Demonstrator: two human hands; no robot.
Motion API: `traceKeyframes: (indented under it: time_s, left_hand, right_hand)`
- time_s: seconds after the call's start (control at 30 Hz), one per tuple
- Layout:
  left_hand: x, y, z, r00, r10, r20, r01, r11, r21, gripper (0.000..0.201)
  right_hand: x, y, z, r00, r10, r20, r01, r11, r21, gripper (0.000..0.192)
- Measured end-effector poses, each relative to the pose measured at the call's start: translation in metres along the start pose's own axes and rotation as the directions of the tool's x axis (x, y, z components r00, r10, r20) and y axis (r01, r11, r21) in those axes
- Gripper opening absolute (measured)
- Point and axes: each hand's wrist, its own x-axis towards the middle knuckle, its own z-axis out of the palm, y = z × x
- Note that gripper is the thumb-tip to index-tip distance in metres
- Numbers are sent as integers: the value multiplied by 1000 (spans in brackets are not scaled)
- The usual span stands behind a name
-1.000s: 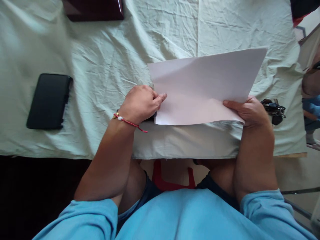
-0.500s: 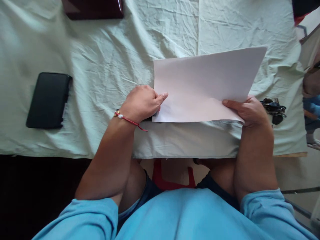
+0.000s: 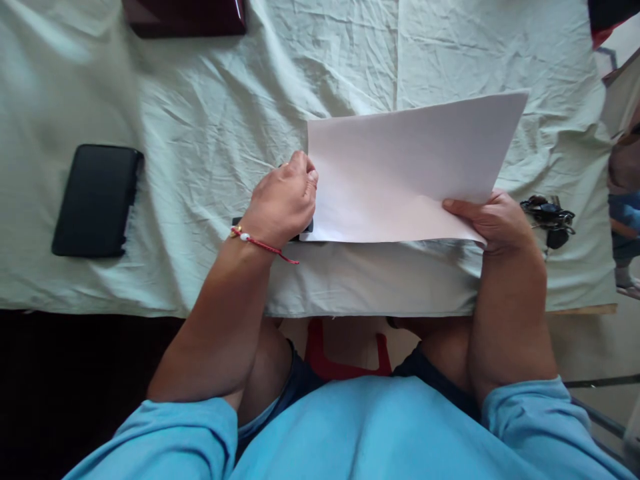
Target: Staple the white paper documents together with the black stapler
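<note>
A sheet of white paper lies tilted above the cloth, its right part raised and slightly bent. My right hand grips its lower right corner, thumb on top and fingers underneath. At the paper's left edge, my left hand is closed over a black object. Only small dark parts of that object show around the hand, so its kind is hidden. The left thumb is folded against the curled fingers. A red string bracelet with a white bead circles the left wrist.
A pale green, wrinkled cloth covers the table. On the left lies a black phone-shaped item; a bunch of keys is just right of my right hand. A dark red glossy box stands at the far edge of view.
My left thumb has come off the paper and folded in against the fingers. The left knuckles have risen slightly away from me. My right hand and the paper have shifted slightly left.
</note>
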Motion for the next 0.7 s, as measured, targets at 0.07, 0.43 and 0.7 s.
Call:
traceKeyframes:
  time_s: [0.07,0.43,0.7]
  left_hand:
    - [-1,1,0,1000,-9,10,9,1000,-4,41]
    - [-8,4,23,990,136,-27,-126,962,243,55]
    - [-5,-4,10,990,38,-139,-27,997,78,40]
  right_hand:
    - [1,0,0,1000,-5,-2,5,1000,-2,50]
    - [3,-2,0,1000,0,0,0,1000,-12,50]
    - [10,5,-3,1000,-10,13,10,1000,19,59]
